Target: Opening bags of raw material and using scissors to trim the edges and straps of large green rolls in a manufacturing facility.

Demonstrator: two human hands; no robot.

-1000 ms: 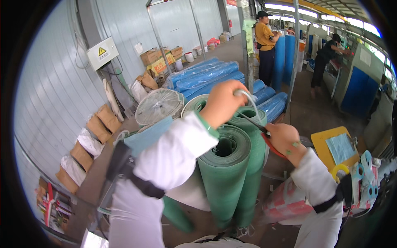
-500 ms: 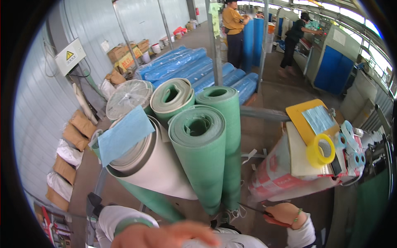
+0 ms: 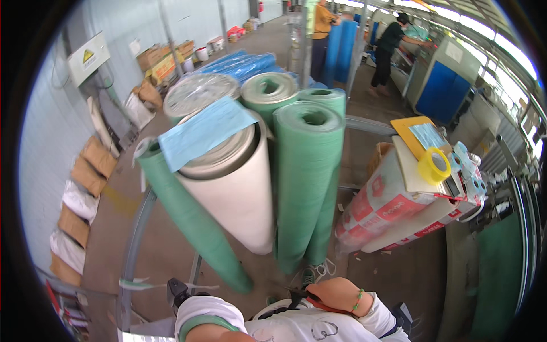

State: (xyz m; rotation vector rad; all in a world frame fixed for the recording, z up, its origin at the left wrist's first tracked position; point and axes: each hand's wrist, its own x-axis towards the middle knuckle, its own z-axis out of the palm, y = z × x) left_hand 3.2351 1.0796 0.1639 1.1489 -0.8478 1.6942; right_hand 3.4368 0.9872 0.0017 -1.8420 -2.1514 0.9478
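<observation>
My right hand (image 3: 340,294), with a green bead bracelet at the wrist, is closed against my front. It grips a thin dark tool (image 3: 297,293) with a reddish-orange part under the palm; its exact kind is unclear. My left hand (image 3: 221,334) shows only at the lower edge, beyond a green cuff, with its fingers out of sight. Ahead of me stand upright rolls: a green roll (image 3: 307,176), a wide cream-white roll (image 3: 233,199) and a slim leaning green roll (image 3: 196,219). A light blue sheet (image 3: 208,131) lies across the cream-white roll's top.
To the right, a red-and-white wrapped bundle (image 3: 382,208) carries a yellow tape roll (image 3: 435,166) and a yellow board (image 3: 407,137). Metal frame bars (image 3: 137,251) run around the rolls. Brown and white sacks (image 3: 85,176) line the left wall. Two people stand farther back.
My left hand has dropped toward the lower edge, its fingers leaving view. My right hand has moved left and closer to my body, still gripping the tool. The view has shifted.
</observation>
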